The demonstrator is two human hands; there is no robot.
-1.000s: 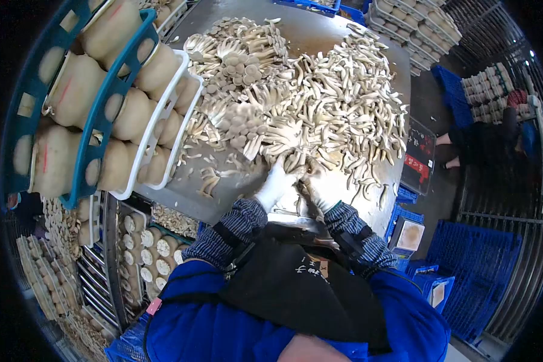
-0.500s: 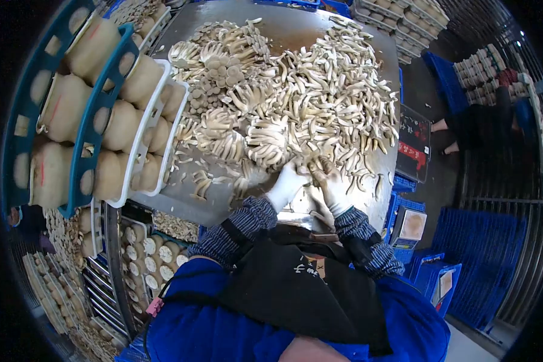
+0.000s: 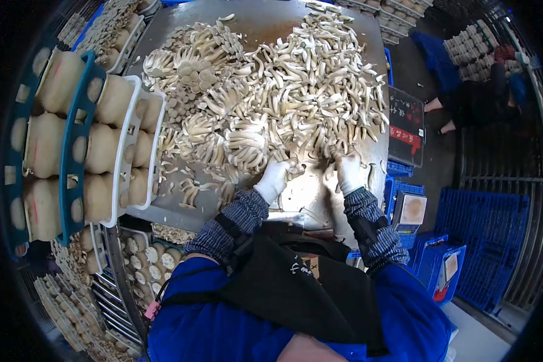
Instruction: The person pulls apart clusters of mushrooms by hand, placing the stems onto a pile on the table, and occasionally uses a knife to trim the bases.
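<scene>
Mushrooms (image 3: 295,90) heaped on steel table (image 3: 320,199), near edge left bare as work space. Left hand (image 3: 273,178) curled at pile's front edge, right hand (image 3: 348,172) likewise; grip on stems unclear, can't tell. Bottle crates (image 3: 81,139) stacked at left w/in reach.

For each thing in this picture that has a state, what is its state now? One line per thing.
Left hand: gloved, fingers in the edge of the mushroom pile.
Right hand: gloved, resting on mushrooms at the pile's near edge.
Mushroom pile: loose, spread over the metal table.
Mushroom clusters: still bunched, lying on the table.
Blue rack: tilted, filled with bottles.
White rack: filled with bottles.
Blue crates: stacked on the floor.
</scene>
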